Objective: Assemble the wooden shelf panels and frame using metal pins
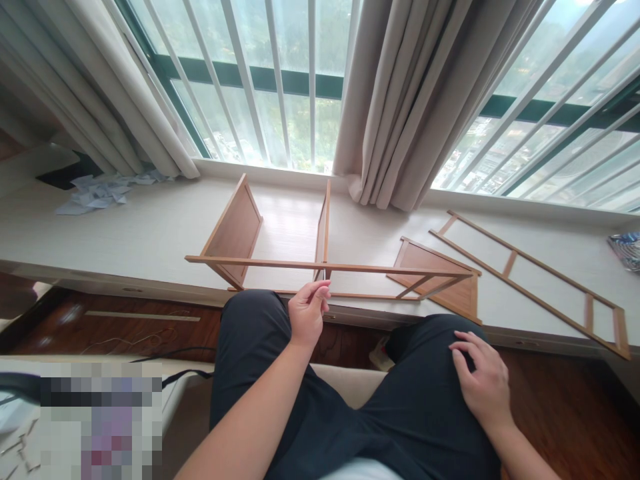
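Observation:
My left hand (307,312) is closed in a pinch, thumb and fingertips pressed round a small thin metal piece (325,274). Its exact kind is too small to make out. The piece points up at the front rail of a partly joined wooden frame (270,264), where an upright panel (322,227) meets it. Another wooden panel (233,230) stands at the frame's left end. Over my right thigh rests my right hand (483,377), fingers spread, holding nothing.
A wooden panel (450,277) lies under the frame's right end. Farther right is a ladder-like wooden frame (510,267). Crumpled white paper (100,190) sits at the far left of the white ledge (150,233). Several small metal parts (27,447) lie at lower left.

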Demonstrator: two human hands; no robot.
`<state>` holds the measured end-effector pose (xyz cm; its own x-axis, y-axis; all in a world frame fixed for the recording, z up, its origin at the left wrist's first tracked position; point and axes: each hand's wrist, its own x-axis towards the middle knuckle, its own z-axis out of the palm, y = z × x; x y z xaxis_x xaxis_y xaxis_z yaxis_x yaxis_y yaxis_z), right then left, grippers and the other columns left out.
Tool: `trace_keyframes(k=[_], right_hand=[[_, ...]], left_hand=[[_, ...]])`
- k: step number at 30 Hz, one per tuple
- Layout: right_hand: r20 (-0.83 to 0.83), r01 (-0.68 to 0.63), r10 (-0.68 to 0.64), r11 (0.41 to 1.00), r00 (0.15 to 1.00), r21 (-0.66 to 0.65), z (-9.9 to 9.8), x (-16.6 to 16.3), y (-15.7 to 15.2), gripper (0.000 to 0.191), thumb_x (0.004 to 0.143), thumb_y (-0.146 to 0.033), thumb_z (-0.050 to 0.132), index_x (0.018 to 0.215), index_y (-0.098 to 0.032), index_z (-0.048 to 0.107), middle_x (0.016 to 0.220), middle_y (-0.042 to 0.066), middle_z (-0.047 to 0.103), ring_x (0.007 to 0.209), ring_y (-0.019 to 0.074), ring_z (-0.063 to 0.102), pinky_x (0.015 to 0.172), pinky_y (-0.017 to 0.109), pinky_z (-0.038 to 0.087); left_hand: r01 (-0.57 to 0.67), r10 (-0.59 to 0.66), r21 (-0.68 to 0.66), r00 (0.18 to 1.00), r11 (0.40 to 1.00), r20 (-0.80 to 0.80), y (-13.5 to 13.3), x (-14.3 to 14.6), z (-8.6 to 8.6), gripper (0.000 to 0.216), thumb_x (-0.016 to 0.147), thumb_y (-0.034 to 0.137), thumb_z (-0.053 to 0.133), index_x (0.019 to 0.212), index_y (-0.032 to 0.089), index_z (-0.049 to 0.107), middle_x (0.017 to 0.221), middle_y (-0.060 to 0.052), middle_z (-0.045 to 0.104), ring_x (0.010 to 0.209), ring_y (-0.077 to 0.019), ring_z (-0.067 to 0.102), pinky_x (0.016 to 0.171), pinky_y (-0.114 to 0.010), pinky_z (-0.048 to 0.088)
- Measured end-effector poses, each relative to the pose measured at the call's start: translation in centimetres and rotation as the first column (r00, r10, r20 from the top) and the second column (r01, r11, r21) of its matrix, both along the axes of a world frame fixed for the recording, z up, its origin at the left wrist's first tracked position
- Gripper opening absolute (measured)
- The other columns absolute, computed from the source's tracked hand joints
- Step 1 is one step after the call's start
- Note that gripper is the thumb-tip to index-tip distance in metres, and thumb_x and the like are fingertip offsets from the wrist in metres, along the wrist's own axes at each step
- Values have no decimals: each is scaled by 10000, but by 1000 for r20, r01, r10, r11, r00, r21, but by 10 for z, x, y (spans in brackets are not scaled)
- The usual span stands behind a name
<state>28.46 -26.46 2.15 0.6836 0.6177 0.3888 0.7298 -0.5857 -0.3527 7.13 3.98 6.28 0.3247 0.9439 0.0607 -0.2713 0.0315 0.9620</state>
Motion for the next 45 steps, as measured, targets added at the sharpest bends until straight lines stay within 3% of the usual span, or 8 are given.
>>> trace_keyframes(k=[10,17,23,31,45], right_hand=[[-8,6,-6,1000,1000,5,2,-2,2,341,930,-470,456,856,-225,681,1189,105,718,1214,349,595,1052,525,382],[-5,1,-1,1000,1000,10,1,-1,2,347,930,-477,457,855,-223,682,1180,102,719,1220,342,591,1063,510,379],[-5,3,-3,1000,1000,9,3,-2,3,343,932,-471,454,851,-224,678,1181,110,718,1213,339,593,1063,512,376],[-13,7,-7,1000,1000,7,2,0,2,352,926,-484,454,848,-226,681,1180,111,720,1213,346,590,1043,513,384],[-14,5,-5,1000,1000,16,3,-2,3,334,925,-470,458,842,-231,676,1176,104,719,1208,335,588,1051,508,378]], left_hand=[[100,-92,-83,991,992,92,0,2,1,327,848,462,742,998,175,786,954,-116,778,500,-84,568,415,-201,375],[175,-119,-239,966,955,230,6,1,2,368,763,500,815,863,151,754,827,-76,744,471,-65,521,390,-177,328],[217,-151,-240,952,946,267,5,2,6,452,753,590,792,839,152,726,733,-45,701,460,-69,516,391,-175,314],[303,-230,-228,926,925,300,3,2,5,492,809,637,715,886,152,702,871,-78,728,507,-76,537,398,-184,339],[431,-244,-398,864,810,440,12,2,4,426,624,423,936,809,169,650,737,15,622,519,-43,458,414,-146,306]])
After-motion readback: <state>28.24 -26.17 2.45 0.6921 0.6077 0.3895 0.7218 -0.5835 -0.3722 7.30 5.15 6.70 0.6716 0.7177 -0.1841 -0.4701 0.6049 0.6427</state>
